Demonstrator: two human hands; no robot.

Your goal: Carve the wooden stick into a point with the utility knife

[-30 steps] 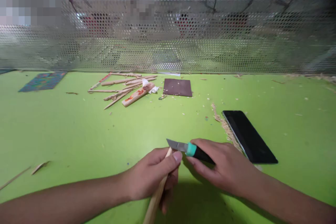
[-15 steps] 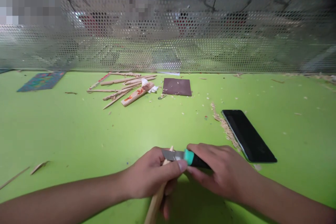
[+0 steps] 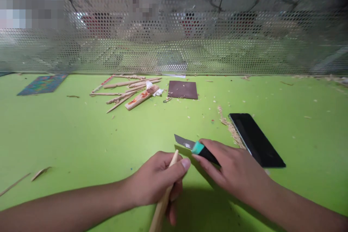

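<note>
The left hand (image 3: 160, 179) is closed in a grip, its thumb (image 3: 178, 170) stretched toward the right hand (image 3: 233, 168), its lower fingers (image 3: 175, 190) curled underneath. The right hand grips too, just apart, knuckles upward. The left forearm (image 3: 81, 201) and right forearm (image 3: 299, 203) slant outward behind the hands.

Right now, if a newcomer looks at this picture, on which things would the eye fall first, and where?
Most likely the knife in the right hand, its bare blade apart from the pointed tip of the wooden stick in the left hand. Next, perhaps, the black phone lying on the green table to the right, beside wood shavings. Farther back, left of center, a red-stained piece of wood lies beside thin sticks.
</note>
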